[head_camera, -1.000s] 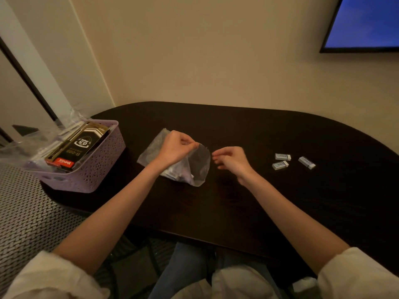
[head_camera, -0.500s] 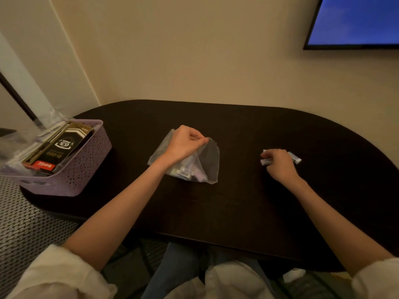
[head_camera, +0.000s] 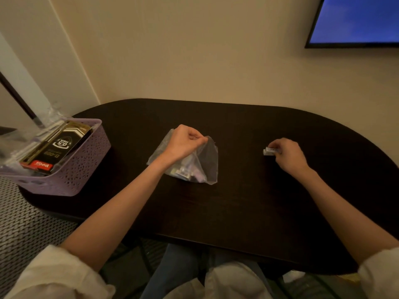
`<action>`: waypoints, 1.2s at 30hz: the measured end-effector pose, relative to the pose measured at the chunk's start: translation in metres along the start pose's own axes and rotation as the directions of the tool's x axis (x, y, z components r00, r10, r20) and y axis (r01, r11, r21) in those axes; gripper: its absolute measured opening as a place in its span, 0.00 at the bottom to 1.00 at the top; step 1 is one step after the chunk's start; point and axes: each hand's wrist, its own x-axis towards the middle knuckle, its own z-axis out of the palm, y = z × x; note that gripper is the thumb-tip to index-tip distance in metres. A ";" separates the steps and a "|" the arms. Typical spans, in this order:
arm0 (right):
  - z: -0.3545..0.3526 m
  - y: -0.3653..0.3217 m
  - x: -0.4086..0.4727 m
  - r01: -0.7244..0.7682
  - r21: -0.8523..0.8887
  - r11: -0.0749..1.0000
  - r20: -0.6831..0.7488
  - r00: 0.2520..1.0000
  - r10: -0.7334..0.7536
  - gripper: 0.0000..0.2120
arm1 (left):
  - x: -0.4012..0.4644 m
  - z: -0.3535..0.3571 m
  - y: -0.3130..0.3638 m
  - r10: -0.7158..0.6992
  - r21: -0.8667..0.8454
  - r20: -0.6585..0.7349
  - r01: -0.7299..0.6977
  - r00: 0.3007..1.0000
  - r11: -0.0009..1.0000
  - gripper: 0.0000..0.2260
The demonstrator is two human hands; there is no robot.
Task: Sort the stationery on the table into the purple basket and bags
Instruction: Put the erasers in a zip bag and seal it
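Observation:
A clear plastic bag with several small erasers at its bottom stands in the middle of the dark table. My left hand pinches the bag's top edge and holds it up. To the right, my right hand is closed on small white erasers, which stick out past the fingers just above the table. How many it holds is hidden. The purple basket sits at the table's left end, holding a black pen-refill box and clear bags.
The table's left end overhangs a woven floor mat. A wall runs close behind the table, with a screen at the upper right. My knees are under the near edge.
My right hand went from the bag out to the erasers at the right and closed on them. No loose erasers lie there now. My left hand kept hold of the bag.

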 end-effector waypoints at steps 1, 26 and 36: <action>0.002 0.002 0.001 0.002 -0.005 1.000 0.022 1.000 -0.002 0.17 | 0.000 0.000 0.000 0.000 -0.004 0.003 0.000 1.000 1.000 0.06; -0.012 -0.133 -0.044 -0.190 0.780 0.597 0.394 0.890 -0.232 0.11 | 0.005 -0.003 -0.005 0.019 0.017 -0.003 -0.019 1.000 1.000 0.05; 0.022 -0.158 -0.036 -0.476 0.766 0.431 0.550 0.833 -0.058 0.10 | 0.004 -0.007 -0.003 0.030 0.004 0.008 -0.030 1.000 1.000 0.05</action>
